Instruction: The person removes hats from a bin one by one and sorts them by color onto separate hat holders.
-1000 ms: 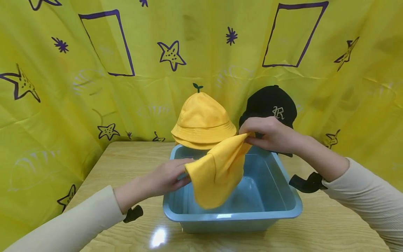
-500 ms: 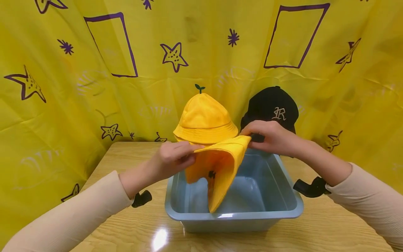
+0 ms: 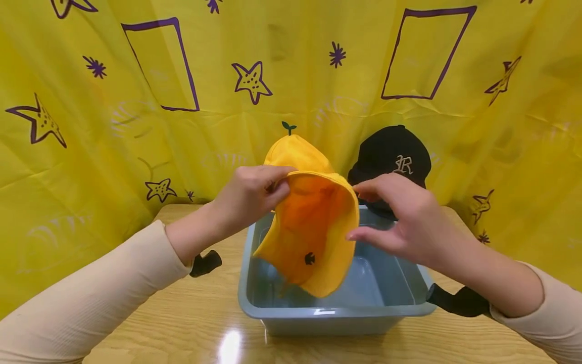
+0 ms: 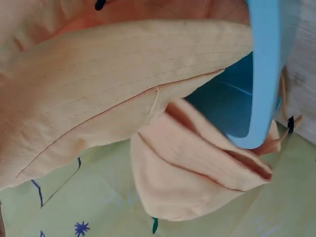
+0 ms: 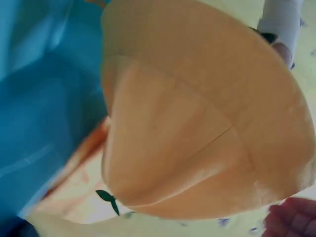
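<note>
A yellow bucket hat (image 3: 313,227) hangs above the blue-grey basin (image 3: 318,313), its inside facing me. My left hand (image 3: 245,194) pinches the brim at the upper left. Beside the brim's right edge, my right hand (image 3: 404,217) has its thumb and fingers spread, with fingertips at or very near the cloth. The held hat's outside (image 5: 187,113) fills much of the right wrist view, where some right-hand fingers (image 5: 294,219) show near the brim. Another yellow hat (image 3: 295,151), topped by a green sprout, sits behind at the basin's far edge, partly hidden.
A black cap (image 3: 386,151) with a letter R stands at the basin's far right corner, partly behind my right hand. The wooden table (image 3: 182,313) extends around the basin. A yellow curtain (image 3: 218,131) with drawn stars hangs behind.
The hat has turned so its inside faces me. My left hand has risen with the brim. The right hand has let go of the brim and spread its fingers.
</note>
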